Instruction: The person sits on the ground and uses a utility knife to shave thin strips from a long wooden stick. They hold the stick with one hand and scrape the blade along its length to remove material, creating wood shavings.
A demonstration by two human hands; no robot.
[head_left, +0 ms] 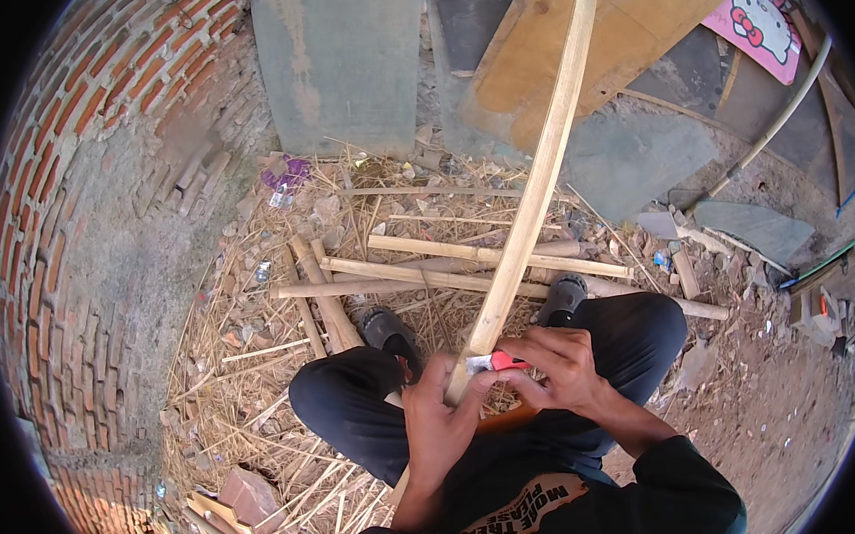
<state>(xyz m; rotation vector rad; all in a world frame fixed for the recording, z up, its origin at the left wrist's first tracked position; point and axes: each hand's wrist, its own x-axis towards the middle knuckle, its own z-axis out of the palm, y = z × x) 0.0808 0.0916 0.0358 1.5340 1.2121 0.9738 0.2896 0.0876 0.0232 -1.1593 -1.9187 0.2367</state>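
A long pale bamboo strip (540, 181) slants from my lap up past the far edge of the view. My left hand (436, 421) is closed around its near end, with the thumb along it. My right hand (558, 364) grips a red-handled cutter knife (508, 360). Its short metal blade lies against the bamboo just beyond my left thumb, and both thumbs come close together there. Below my hands, something orange (510, 419) shows in my lap, mostly hidden. My bent legs are on either side of the strip.
Several cut bamboo lengths (418, 273) lie crossed beyond my feet, over straw-like shavings (262, 408) and rubble. A brick wall (74, 254) rises at left. Grey sheets (338, 70) and a brown board (617, 30) lean at the back. Brick pieces (256, 499) lie at lower left.
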